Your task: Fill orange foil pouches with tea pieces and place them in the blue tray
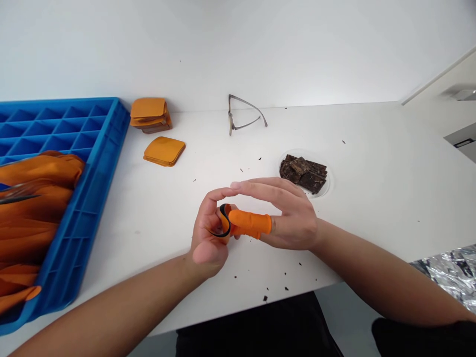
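My left hand (210, 233) is curled, palm up, around a bent orange piece (225, 223) with a dark edge, which makes an S-shaped curve. My right hand (284, 210) meets it from the right. Orange finger cots (251, 223) cover its thumb and what looks like another digit below, and their tips press at the piece. The bare fingers of my right hand arch over the top, touching the left fingertips. Part of the piece is hidden inside my left palm. Beyond my right hand, flat dark brown pieces (303, 173) lie in a clear round dish (326, 191).
A blue divided crate (100, 168) at left holds orange cloth-like material (33, 218). Two stacks of flat orange pieces (148, 109) (164, 150) lie beside it. Glasses (230, 121) rest near the wall. Dark crumbs (265, 298) dot the white table (372, 198); crinkled foil (451, 272) shows at right.
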`<state>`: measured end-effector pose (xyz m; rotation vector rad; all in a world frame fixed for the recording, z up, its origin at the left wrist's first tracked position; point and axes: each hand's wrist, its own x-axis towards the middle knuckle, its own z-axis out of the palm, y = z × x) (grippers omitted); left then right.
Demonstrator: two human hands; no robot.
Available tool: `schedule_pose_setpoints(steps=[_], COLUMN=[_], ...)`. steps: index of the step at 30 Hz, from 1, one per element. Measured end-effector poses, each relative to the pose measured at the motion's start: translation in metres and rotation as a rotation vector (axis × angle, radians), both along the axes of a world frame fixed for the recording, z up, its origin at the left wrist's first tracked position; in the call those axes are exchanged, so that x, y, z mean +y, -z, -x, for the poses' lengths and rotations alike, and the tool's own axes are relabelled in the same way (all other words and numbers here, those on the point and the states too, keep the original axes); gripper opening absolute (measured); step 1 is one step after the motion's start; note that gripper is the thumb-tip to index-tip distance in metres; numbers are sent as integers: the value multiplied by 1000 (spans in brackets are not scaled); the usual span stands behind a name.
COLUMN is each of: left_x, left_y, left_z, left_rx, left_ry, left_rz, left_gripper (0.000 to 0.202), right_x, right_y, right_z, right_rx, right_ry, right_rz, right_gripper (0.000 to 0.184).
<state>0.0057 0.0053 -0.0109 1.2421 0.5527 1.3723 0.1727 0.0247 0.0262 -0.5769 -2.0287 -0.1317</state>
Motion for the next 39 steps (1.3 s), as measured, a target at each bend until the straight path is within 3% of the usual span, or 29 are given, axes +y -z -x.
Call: schedule_pose_setpoints(steps=[9,17,22,26,30,34,39], left_x=[-2,-1,1,-1,-3,-3,-2], left_y=[2,1,0,0,1,2,5], left_z=[4,0,-1,0,2,3,3], left_rx=[25,-9,-45,-23,-16,20,35], left_ry=[71,-3,-17,46,108,150,169], left_rz=[1,31,18,31,98,153,164], left_gripper=[83,86,91,88,87,90,93], right_x=[-3,0,2,2,3,3,2], right_y=[2,-4,-3,-4,-5,-8,-11], right_z=[-2,0,0,-2,-5,-9,-12], right_rx=[-12,47,75,51,-47,-94,-151], right_ry=[39,13,51,101,41,-31,-154], right_rz=[-22,-15,-122,-172,-94,-19,245], right_gripper=[35,30,24,16,27,21,18])
